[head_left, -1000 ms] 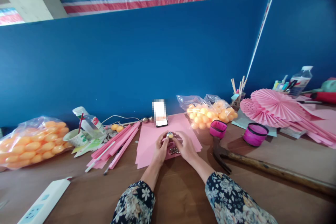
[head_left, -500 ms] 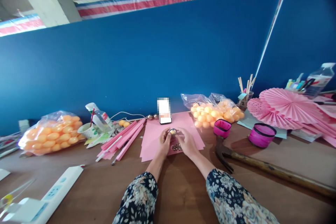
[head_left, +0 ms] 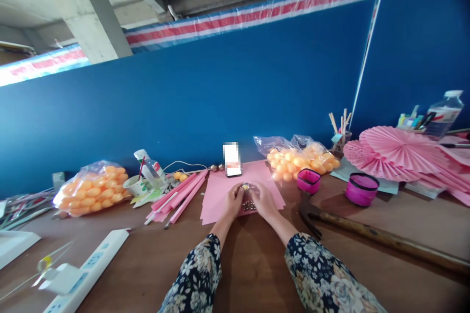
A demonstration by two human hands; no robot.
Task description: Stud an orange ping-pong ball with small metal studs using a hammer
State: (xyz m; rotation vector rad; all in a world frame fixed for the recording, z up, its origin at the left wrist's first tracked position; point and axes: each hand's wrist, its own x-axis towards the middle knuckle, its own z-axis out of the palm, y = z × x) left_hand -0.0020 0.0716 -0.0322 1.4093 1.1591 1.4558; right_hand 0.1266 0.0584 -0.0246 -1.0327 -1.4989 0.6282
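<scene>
Between the fingertips of my left hand [head_left: 233,201] and my right hand [head_left: 263,199] is a small shiny metallic ball [head_left: 246,186] with a yellowish patch. Both hands are closed around it from opposite sides, and the fingers partly cover it. They are over sheets of pink paper [head_left: 215,196] on the table. Several small shiny metal balls [head_left: 249,206] lie on the paper between my wrists. A phone [head_left: 234,172] with a bright, pixelated screen stands upright at the paper's far edge. Beside it are further metallic balls [head_left: 214,167].
Bags of orange balls lie left [head_left: 91,190] and right [head_left: 290,161]. Pink strips [head_left: 183,195], a cup [head_left: 134,186] and a power strip [head_left: 91,266] are leftward. Rightward are a hammer [head_left: 352,222], magenta bands [head_left: 362,190] and pink paper fans [head_left: 400,149]. A blue partition [head_left: 220,93] stands behind.
The camera view has shifted, so the table's left side shows more. My hands remain together around the metallic ball, with slightly changed finger positions.
</scene>
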